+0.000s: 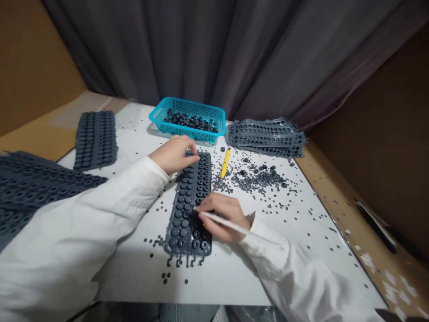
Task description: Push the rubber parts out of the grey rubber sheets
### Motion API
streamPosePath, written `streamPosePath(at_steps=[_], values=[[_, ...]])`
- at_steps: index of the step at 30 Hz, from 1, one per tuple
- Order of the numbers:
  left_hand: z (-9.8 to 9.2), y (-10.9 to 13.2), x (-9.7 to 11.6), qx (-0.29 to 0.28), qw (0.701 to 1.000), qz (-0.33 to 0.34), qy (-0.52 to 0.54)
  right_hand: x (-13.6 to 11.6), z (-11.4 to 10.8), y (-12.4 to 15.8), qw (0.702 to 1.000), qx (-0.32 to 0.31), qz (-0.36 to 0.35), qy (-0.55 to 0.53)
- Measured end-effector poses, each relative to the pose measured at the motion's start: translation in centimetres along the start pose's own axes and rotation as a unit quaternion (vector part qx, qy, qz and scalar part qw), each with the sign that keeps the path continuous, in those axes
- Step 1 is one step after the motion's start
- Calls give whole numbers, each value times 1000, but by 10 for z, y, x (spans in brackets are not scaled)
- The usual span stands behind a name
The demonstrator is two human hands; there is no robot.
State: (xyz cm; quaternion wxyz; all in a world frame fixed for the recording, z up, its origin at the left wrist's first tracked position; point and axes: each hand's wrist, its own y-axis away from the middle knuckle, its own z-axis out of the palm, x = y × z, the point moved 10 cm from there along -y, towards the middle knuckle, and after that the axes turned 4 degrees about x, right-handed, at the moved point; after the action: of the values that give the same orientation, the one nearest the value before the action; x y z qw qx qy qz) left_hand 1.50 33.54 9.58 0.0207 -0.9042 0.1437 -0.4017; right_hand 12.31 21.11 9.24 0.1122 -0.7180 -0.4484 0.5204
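A dark grey moulded rubber sheet (189, 201) with rows of round raised studs lies lengthwise before me. My left hand (176, 154) is at its far end, thumb and forefinger curled about the top edge; its other fingers are hidden. My right hand (223, 217) is closed around a slim white pen-like stick (229, 223), whose tip points at the middle of the sheet. Some studs on the right side show open rings, while many on the left look capped. Thin hooked strips stick out from the near edge.
A blue basket (187, 134) of small black parts stands at the back. Near it lie a yellow pen-like cutter (225, 163), perforated sheets (264, 136) and scattered black discs (261, 179). More studded sheets (95, 141) lie left, including a stack (40, 183) by my left sleeve.
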Motion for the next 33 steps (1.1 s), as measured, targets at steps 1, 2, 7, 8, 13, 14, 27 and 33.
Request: streamPosePath(at_steps=[1,2,7,8,13,14,27,33], values=[[11,11,9,-83,993,23,-74,-7,11,6,999,-30,-20,-1],[22,26,13,-161,978,38,-127,-13,20,12,998,-57,-38,-1],[63,100,17,-343,927,88,-121,-26,41,29,986,-136,-93,11],[68,109,16,-347,927,100,-98,-27,42,29,985,-141,-99,20],[78,119,8,-317,936,147,-39,-29,43,30,980,-137,-123,71],[78,118,7,-314,936,152,-37,-29,44,30,980,-138,-126,76],[77,118,2,-280,946,155,-58,-43,51,40,928,-187,-237,220],[78,118,0,-275,947,155,-65,-41,54,39,920,-203,-223,251]])
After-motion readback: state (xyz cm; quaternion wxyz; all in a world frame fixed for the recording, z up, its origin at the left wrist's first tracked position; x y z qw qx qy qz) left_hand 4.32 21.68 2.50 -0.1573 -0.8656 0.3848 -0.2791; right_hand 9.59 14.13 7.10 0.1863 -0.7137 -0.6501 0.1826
